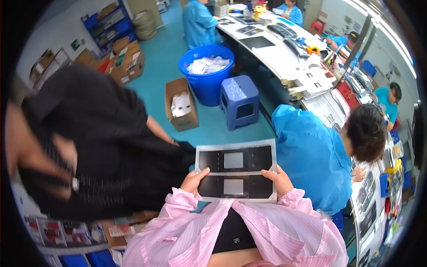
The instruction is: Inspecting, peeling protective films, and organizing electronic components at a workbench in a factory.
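Note:
Between my two hands I hold a flat sheet [215, 173] in front of my body. It carries two black rectangular panels, each with a light grey rectangle in its middle, and has a pale border. My left hand [194, 181] grips the sheet's left edge, thumb on top. At the right edge my right hand [281, 180] grips it the same way, thumb on top. The other fingers of both hands are hidden behind the sheet. Pink striped sleeves cover my forearms.
A person in black [102, 147] stands close at my left, blurred. Someone in a blue smock [307, 160] sits at my right by the long white worktable [275, 62]. Ahead are a blue bin [189, 73], a blue stool [240, 89] and a cardboard box [187, 121]. More people work along the table.

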